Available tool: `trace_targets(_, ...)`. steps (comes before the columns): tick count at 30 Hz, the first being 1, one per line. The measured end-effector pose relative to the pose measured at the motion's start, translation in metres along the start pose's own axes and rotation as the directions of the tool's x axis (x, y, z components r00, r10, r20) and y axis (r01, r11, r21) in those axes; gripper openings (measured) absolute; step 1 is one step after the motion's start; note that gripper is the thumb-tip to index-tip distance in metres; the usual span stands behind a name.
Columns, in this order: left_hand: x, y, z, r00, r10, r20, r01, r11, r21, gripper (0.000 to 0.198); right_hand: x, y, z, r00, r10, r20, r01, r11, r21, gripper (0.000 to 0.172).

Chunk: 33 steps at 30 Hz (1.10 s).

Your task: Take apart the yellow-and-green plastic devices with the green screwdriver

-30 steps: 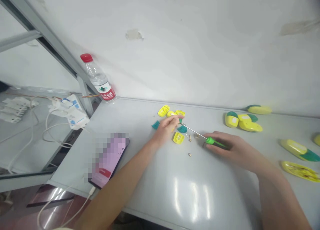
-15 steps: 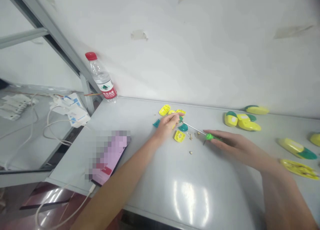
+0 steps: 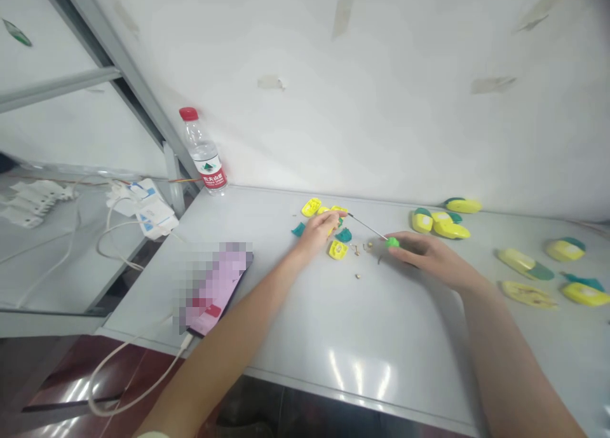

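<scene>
My right hand (image 3: 422,250) grips the green handle of a screwdriver (image 3: 392,242). Its thin metal shaft slants up and left, with the dark tip close to the fingers of my left hand (image 3: 315,236). Those fingers are closed on a small yellow and green plastic piece (image 3: 339,223), mostly hidden by the hand. Around them lie yellow shell parts (image 3: 311,206), a square yellow piece (image 3: 338,250), a teal curved piece (image 3: 344,235) and another teal piece (image 3: 298,229). Small brass-coloured metal parts (image 3: 357,250) are scattered between my hands, one (image 3: 358,276) nearer to me.
Several yellow and green plastic casings (image 3: 443,225) sit at the back right, others (image 3: 524,264) farther right. A phone (image 3: 222,288) with a white cable lies left of my forearm. A red-capped water bottle (image 3: 210,161) stands by the wall, near white electrical parts (image 3: 150,209).
The view has shifted, showing more of the table's right side. The screwdriver's tip now shows just off my left fingertips. Both hands keep their hold.
</scene>
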State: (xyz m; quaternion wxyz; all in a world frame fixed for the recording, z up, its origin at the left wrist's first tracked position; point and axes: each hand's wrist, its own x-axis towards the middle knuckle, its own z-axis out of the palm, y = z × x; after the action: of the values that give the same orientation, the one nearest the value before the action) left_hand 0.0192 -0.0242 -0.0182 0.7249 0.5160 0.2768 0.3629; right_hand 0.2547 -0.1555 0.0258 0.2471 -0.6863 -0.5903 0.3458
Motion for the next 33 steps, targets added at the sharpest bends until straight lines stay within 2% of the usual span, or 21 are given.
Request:
trace_targets(7, -0.001, 0.001, -0.001, 0.999, -0.038, 0.001, 0.038, 0.999, -0.023, 0.039, 0.003, 0.005, 0.001, 0.995, 0.046, 0.086, -0.047, 0.999, 0.009, 0.065)
trace_targets(13, -0.002, 0.002, 0.000, 0.998, -0.066, -0.014, 0.065, 0.997, -0.052, 0.038, 0.003, 0.005, 0.001, 0.994, 0.067, 0.092, -0.066, 0.998, -0.018, 0.067)
trace_targets(26, -0.003, 0.007, 0.002, 0.999, -0.045, -0.007, 0.044, 0.994, -0.096, 0.031, 0.000, -0.003, -0.002, 0.994, 0.033, 0.101, -0.032, 0.999, -0.011, 0.062)
trace_targets(33, -0.005, 0.010, 0.005, 0.996, -0.068, -0.055, 0.061, 0.991, -0.115, 0.028, 0.001, -0.004, -0.001, 0.990, 0.034, 0.138, -0.034, 0.999, -0.003, 0.057)
